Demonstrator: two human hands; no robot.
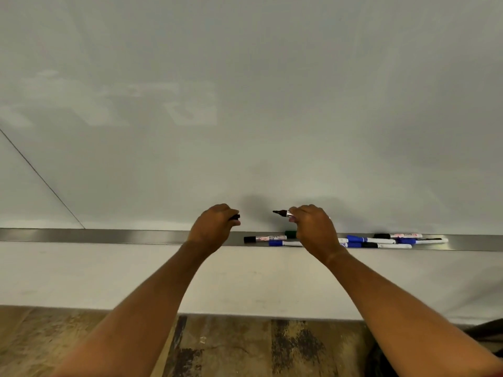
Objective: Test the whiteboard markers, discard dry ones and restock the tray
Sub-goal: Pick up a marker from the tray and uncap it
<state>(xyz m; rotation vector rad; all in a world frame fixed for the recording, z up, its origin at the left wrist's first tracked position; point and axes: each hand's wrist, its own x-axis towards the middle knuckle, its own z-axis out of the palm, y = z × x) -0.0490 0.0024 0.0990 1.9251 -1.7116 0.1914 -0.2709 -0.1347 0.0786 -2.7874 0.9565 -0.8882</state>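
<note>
Right hand [313, 227] grips uncapped black marker [281, 213], long axis level, tip pointing left at the cap [235, 216] pinched in left hand [215, 227], both just off the whiteboard [245, 104], so right's the nearer writer; spares in tray [109, 236] below.

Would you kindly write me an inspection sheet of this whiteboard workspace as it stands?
Surface: whiteboard blank, faint wiped smudges.
Job's things: uncapped black marker, tip pointing left; black cap apart from it; blue-, black- and green-capped markers lying in the metal tray.
Clutter: nothing seen.
Grippers: right hand grips the marker; left hand holds the cap.
Cables: nothing seen.
Surroundings: pale wall below the tray, worn wooden floor.
</note>
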